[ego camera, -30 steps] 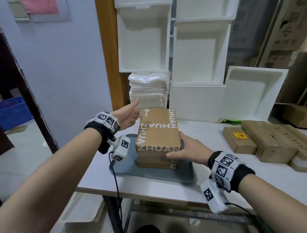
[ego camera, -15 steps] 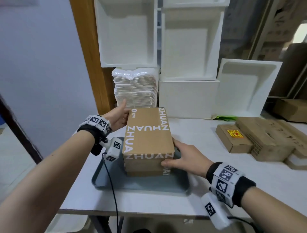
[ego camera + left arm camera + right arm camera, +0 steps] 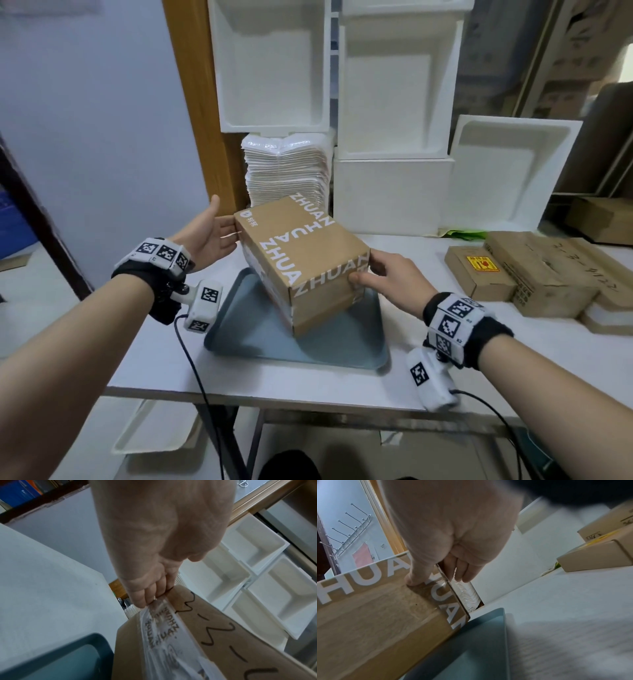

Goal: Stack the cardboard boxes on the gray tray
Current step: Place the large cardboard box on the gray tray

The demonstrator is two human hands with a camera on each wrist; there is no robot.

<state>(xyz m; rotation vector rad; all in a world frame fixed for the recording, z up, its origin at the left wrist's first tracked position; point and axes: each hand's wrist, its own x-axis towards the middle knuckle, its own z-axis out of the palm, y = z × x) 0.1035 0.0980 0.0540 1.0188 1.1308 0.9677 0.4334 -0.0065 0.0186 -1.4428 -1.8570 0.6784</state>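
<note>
A brown cardboard box with white ZHUAN lettering sits turned diagonally over the gray tray. A seam low on its front suggests a second box under it. My left hand presses straight fingers against the taped far-left end, thumb up; the left wrist view shows the fingertips on the box beside the tray. My right hand grips the near right corner. In the right wrist view its thumb is on one face of the box and its fingers are on the adjoining face, above the tray.
Several more cardboard boxes lie on the white table to the right. Behind the tray stand a pile of white padded sheets and white foam boxes. A wooden post rises at the back left.
The box, earlier lined up with the tray, now lies diagonal: its near end swung right and its far end left. Both hands kept contact with it.
</note>
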